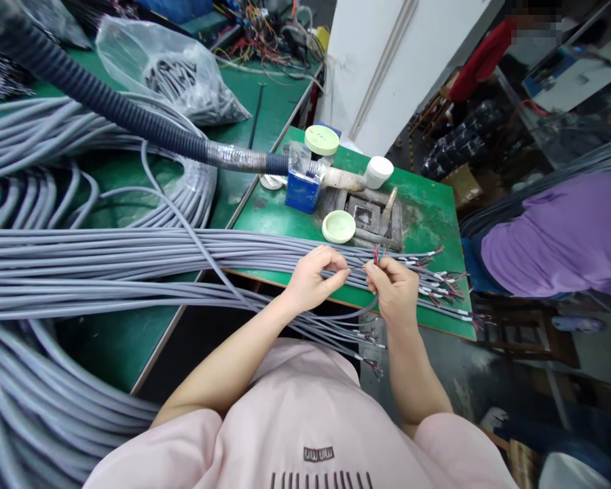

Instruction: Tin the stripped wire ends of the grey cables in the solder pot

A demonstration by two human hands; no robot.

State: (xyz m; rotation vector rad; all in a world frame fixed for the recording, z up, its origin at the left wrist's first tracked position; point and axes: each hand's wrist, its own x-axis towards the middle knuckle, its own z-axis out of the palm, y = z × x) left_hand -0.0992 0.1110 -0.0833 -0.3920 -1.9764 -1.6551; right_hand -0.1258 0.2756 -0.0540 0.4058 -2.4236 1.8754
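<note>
My right hand is closed on the end of a grey cable. Its thin coloured wires, red, blue and green among them, fan out above the thumb and fingers. To its left is my left hand, thumb and forefinger curled together in a pinch; anything between the tips is too small to make out. Beneath both hands runs a bundle of grey cables, whose stripped ends lie at the right side of the green bench. More cable ends hang below the bench's near edge.
Beyond my hands are a soldering pot, a pale green lid, a white jar and a blue box. A black corrugated hose crosses overhead. Coiled cables lie left. A person in purple is at right.
</note>
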